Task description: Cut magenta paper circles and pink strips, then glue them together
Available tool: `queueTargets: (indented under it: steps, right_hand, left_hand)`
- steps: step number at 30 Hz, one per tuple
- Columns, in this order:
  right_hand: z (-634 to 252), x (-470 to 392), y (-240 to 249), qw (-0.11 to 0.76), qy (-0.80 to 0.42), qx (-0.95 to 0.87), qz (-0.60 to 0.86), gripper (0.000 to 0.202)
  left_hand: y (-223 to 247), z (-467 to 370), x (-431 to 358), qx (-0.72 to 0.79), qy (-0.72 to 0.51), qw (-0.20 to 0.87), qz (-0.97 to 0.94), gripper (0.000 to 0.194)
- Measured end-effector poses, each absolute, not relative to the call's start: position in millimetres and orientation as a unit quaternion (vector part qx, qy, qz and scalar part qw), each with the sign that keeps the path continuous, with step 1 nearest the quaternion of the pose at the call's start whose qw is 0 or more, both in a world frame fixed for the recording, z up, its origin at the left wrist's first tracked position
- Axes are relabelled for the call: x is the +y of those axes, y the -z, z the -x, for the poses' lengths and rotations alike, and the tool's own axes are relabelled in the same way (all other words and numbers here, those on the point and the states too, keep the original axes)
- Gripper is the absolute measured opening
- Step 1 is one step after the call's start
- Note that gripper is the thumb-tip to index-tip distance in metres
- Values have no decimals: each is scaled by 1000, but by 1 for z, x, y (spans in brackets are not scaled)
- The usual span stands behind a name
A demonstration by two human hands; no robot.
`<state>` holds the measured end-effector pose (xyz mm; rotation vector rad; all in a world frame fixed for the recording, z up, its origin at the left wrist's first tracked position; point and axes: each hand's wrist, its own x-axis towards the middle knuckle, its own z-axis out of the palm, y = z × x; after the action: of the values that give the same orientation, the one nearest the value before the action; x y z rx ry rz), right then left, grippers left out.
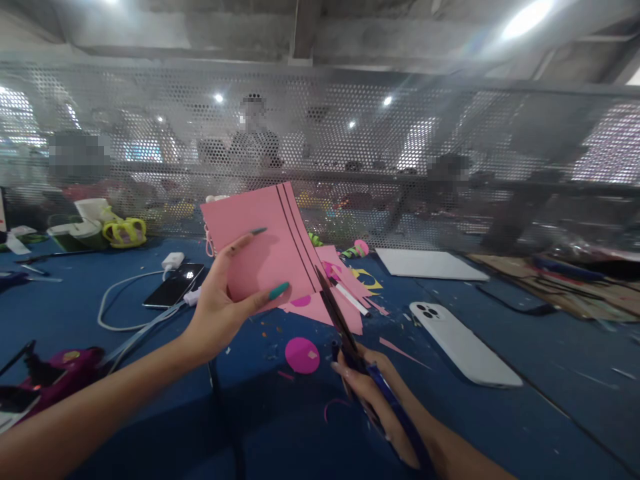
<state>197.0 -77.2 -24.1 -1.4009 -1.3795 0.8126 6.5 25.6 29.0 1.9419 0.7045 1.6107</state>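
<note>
My left hand (227,293) grips a pink sheet of paper (250,247) and holds it raised and tilted above the table. Two dark parallel lines run down the sheet near its right edge. My right hand (375,393), fingers closed round the handles, holds a pair of scissors (345,327) with dark blades and blue grips. The blades point up and to the left, their tips by the lower right edge of the sheet. Whether they touch the paper I cannot tell. Below lie a magenta paper disc (301,355) and pink paper scraps (345,323).
A white phone (465,347) lies at the right, with a white flat panel (430,263) behind it. On the left are a black phone (175,285), a charging cable (103,307) and a purple tool (60,367). A perforated metal screen (325,147) stands at the back, people beyond it.
</note>
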Motion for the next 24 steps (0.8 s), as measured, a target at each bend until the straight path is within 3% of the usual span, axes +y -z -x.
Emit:
queueTargets:
  steps: [24]
  right_hand:
    - [-196,-78,22,472,-404,-532,576,38]
  left_hand:
    - [-26,-8,23,280,-598,226,-716,64]
